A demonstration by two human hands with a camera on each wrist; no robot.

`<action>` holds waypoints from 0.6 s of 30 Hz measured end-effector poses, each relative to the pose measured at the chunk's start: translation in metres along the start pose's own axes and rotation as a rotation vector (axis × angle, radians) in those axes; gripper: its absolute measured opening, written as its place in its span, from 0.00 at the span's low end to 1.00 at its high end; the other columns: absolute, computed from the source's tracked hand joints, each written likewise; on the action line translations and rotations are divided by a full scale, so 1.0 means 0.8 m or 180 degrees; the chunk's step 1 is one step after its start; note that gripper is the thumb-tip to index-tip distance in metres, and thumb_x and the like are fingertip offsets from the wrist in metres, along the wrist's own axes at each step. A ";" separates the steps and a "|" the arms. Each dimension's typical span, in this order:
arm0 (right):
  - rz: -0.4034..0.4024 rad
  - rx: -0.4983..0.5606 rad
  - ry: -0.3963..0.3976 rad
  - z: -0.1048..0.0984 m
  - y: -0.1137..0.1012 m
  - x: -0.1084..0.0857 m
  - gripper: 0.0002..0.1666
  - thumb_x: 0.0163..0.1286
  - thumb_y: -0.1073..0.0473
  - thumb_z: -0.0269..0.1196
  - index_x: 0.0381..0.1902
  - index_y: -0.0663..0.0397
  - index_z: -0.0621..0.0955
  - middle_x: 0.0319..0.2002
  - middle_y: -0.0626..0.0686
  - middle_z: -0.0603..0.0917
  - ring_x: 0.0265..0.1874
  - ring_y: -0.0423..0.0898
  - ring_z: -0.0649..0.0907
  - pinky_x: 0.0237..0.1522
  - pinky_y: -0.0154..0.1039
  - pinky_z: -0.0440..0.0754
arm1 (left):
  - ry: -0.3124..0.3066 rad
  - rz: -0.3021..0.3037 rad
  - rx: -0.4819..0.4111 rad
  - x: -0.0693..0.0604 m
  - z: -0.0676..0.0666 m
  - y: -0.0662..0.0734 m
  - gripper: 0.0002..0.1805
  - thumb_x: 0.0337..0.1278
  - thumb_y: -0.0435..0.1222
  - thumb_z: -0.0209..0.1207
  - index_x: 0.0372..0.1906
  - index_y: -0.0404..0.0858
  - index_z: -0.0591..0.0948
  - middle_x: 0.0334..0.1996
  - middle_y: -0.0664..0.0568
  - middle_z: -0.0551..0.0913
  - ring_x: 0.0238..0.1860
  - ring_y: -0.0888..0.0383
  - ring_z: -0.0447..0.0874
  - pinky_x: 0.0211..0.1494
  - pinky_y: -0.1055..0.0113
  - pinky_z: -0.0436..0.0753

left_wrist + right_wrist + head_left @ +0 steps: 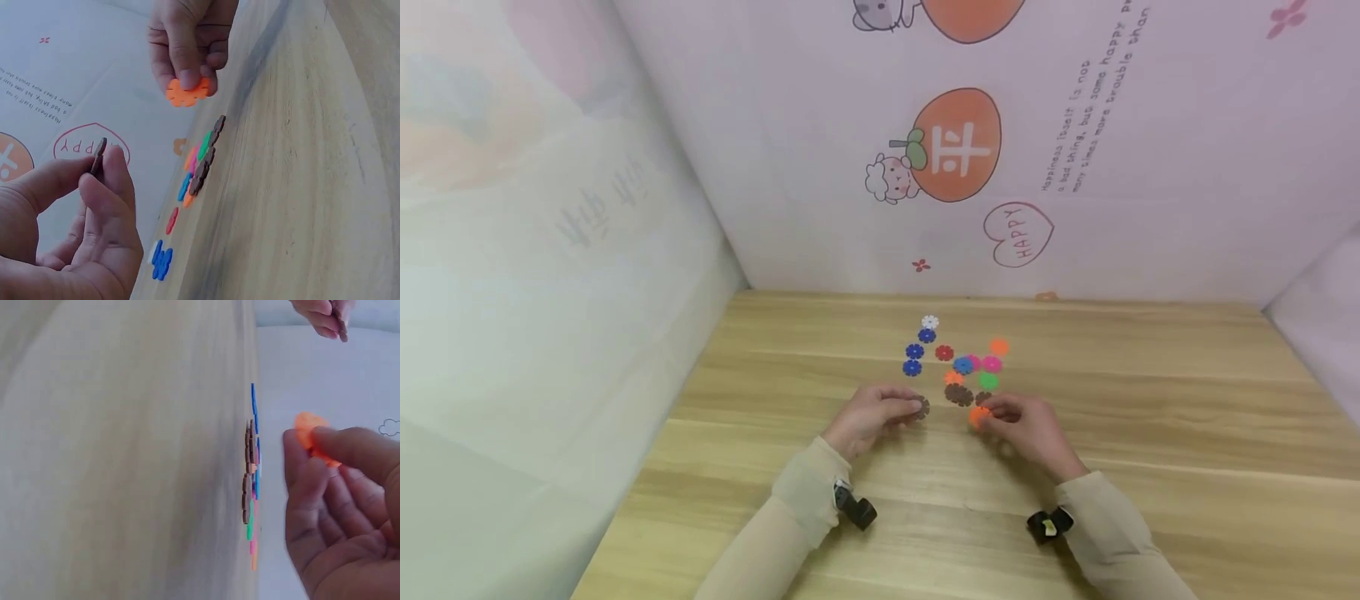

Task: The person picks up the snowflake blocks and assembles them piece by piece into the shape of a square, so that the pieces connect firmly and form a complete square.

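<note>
Between thumb and fingers, my left hand (871,417) pinches a brown notched plastic disc (922,407), seen edge-on in the left wrist view. My right hand (1028,429) pinches an orange notched disc (978,417) by its edge, and in the left wrist view this orange disc (186,94) is held up above the table. The two held discs are apart. Just beyond the hands lie loose brown discs (958,395), a green disc (988,381), a light blue disc (963,366), pink discs (992,364) and a red disc (944,353).
Dark blue discs (913,352) and a white disc (930,322) form a line farther left on the wooden table (820,333). Another orange disc (999,347) lies at the right. A printed cloth wall (820,167) rises behind the table, with a pale wall (587,292) at the left.
</note>
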State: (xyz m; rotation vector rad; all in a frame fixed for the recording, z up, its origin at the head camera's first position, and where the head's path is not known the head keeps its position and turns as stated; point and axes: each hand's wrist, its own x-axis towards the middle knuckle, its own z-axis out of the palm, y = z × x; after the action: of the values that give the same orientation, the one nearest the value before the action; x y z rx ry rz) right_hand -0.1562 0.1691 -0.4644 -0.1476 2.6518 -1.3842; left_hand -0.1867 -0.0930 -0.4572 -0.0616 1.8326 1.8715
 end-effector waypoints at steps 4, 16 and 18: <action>-0.0124 0.0049 0.0054 0.001 -0.004 -0.004 0.12 0.64 0.55 0.69 0.45 0.50 0.86 0.42 0.51 0.88 0.40 0.44 0.86 0.42 0.33 0.85 | -0.0037 -0.0021 -0.0005 0.000 0.003 0.002 0.13 0.58 0.33 0.65 0.48 0.35 0.83 0.42 0.46 0.88 0.38 0.59 0.87 0.39 0.73 0.83; -0.0724 0.0421 0.0201 0.015 -0.022 -0.012 0.07 0.63 0.57 0.70 0.39 0.49 0.87 0.34 0.49 0.89 0.30 0.38 0.84 0.33 0.32 0.85 | -0.0169 0.0018 -0.0066 -0.005 0.016 0.005 0.13 0.57 0.31 0.65 0.47 0.31 0.82 0.41 0.47 0.88 0.36 0.61 0.86 0.40 0.73 0.83; -0.0744 0.0479 0.0185 0.017 -0.023 -0.012 0.06 0.64 0.56 0.70 0.39 0.48 0.87 0.34 0.48 0.89 0.29 0.39 0.84 0.32 0.32 0.85 | -0.0205 0.0013 -0.0094 -0.006 0.017 0.007 0.13 0.58 0.31 0.65 0.47 0.31 0.82 0.40 0.47 0.88 0.35 0.61 0.86 0.39 0.74 0.82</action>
State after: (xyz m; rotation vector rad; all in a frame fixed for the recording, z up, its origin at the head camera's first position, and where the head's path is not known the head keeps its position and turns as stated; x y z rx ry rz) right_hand -0.1439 0.1489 -0.4559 -0.4175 2.6315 -1.6763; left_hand -0.1804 -0.0816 -0.4492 -0.0080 1.7636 1.8816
